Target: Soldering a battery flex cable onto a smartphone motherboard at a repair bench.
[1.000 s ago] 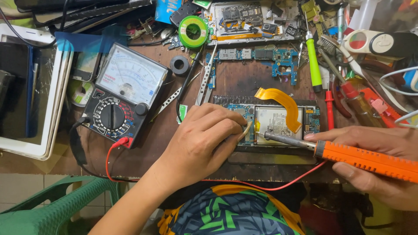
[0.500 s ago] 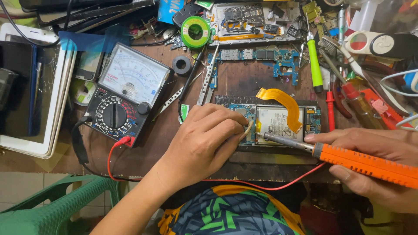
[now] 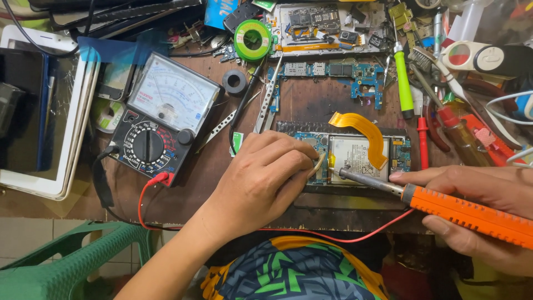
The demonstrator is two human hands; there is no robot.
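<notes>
Orange-handled soldering iron [image 3: 466,211] gripped in the right hand [image 3: 477,208], fingers [image 3: 422,176] wrapped shut along the handle, metal tip laid on the opened phone [image 3: 350,158] near its left edge. Left hand [image 3: 261,180] curled over the phone's left end, fingers [image 3: 294,161] pinched closed on a thin pale sliver [image 3: 318,164] that pointed toward the iron's tip; could not tell what the sliver was. Phone lay flat on the brown desk [image 3: 311,105], just in front of the body, battery exposed, yellow ribbon cable [image 3: 366,130] arched over it. Black dial meter [image 3: 161,128] sat left of the left hand, well apart from it, red lead [image 3: 145,205] looping off its lower corner. Green reel of solder wire [image 3: 252,40] stood at the far side of the desk, a blue circuit board [image 3: 338,72] to its right and tweezers [image 3: 269,94] lying between reel and phone. Green-handled screwdriver [image 3: 404,83] and red probe [image 3: 423,141] lay just right of the phone. White-framed tablet [image 3: 50,111] rested at the far left. Green plastic stool [image 3: 61,261] showed below the desk edge.
</notes>
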